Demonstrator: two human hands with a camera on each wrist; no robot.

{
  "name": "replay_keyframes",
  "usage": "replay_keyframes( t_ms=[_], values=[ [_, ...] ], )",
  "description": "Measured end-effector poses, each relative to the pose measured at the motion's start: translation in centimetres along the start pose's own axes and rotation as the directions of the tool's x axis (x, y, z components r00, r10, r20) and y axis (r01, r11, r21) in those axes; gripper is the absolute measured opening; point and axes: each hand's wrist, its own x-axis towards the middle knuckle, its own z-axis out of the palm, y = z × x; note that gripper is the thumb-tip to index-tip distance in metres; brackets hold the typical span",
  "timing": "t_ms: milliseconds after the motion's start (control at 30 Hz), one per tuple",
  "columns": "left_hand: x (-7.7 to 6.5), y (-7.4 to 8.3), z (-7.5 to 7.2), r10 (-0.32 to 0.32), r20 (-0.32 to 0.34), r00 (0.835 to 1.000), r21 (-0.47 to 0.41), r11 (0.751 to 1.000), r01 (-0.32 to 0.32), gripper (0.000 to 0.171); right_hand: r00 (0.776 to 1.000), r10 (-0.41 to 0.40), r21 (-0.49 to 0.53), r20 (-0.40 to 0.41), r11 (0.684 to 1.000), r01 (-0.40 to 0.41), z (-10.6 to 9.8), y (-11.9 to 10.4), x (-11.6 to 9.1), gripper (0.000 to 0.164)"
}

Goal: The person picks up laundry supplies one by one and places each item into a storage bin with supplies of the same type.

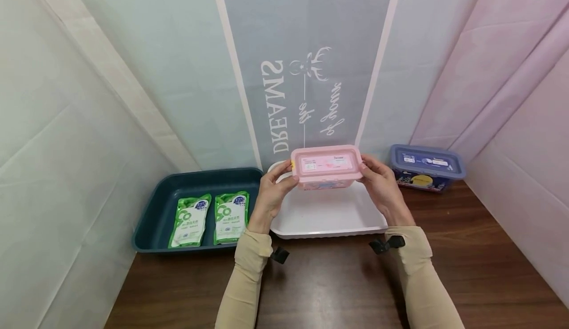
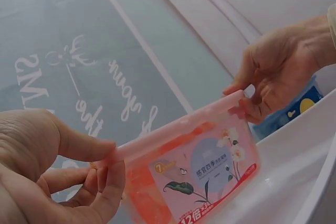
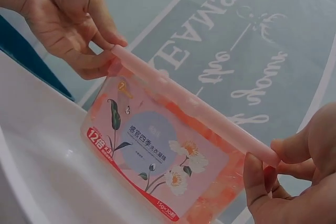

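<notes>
Both hands hold a pink lidded plastic box (image 1: 329, 166) over the white tray (image 1: 329, 215). My left hand (image 1: 272, 190) grips its left end, thumb at the lid's rim. The right hand (image 1: 382, 185) pinches the opposite end in the same way. In the left wrist view the box (image 2: 194, 166) is see-through, with orange-pink pieces inside and a flower label on its front. The right wrist view shows that label (image 3: 152, 145) with Chinese print. The pink lid (image 3: 194, 103) is on.
Left of the white tray is a dark teal tray (image 1: 153, 210) with two green-and-white pouches, one pouch (image 1: 190, 223) beside the other pouch (image 1: 230, 219). A blue lidded box (image 1: 426, 166) stands at the back right on the brown wooden table (image 1: 329, 284). Printed fabric (image 1: 306, 22) hangs behind.
</notes>
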Motion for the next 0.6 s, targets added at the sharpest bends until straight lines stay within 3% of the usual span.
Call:
replay_keyframes(
  t_ms=[167,600],
  values=[
    [0.4,-0.5,-0.1,-0.007,-0.033,0.999,0.036,0.999,0.008,0.056,1.000,0.006,-0.034,-0.009,0.999,-0.007,0.0,0.8,0.3,0.050],
    [1.3,-2.2,-0.6,-0.093,-0.128,0.987,0.092,0.990,0.106,0.059,0.998,0.060,-0.064,0.012,0.996,-0.059,-0.3,2.3,1.2,0.054]
  ],
)
